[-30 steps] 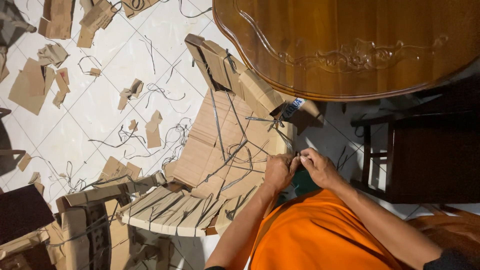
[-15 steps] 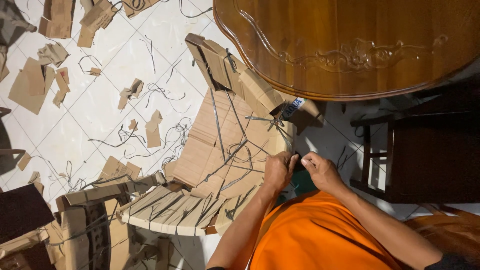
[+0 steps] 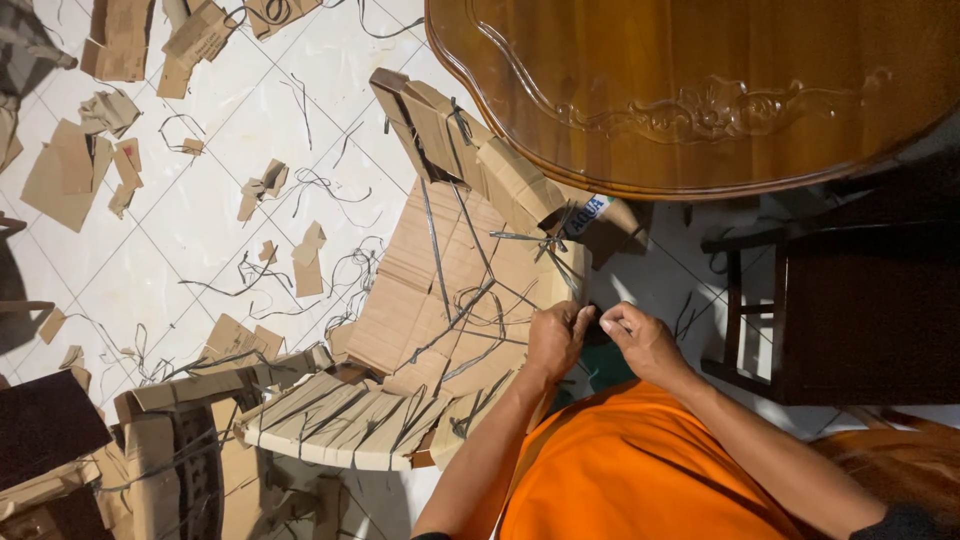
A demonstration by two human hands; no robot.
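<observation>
My left hand (image 3: 555,338) and my right hand (image 3: 643,340) meet at the right edge of a stack of flattened brown cardboard (image 3: 440,290). Both pinch a thin dark plastic strap (image 3: 592,318) between their fingertips. More dark straps (image 3: 470,300) cross the cardboard and gather in a knot near its upper right corner. A folded bundle of cardboard pieces (image 3: 470,140) lies on the stack's far end. My orange shirt (image 3: 630,470) fills the lower middle.
A carved round wooden table (image 3: 720,90) overhangs the top right. A dark wooden chair (image 3: 850,310) stands at the right. Cardboard scraps (image 3: 80,170) and loose strap pieces (image 3: 320,185) litter the white tiled floor. Strapped cardboard bundles (image 3: 180,440) lie lower left.
My hands drew slightly apart half a second ago and have come back together on the strap. The cardboard has not moved.
</observation>
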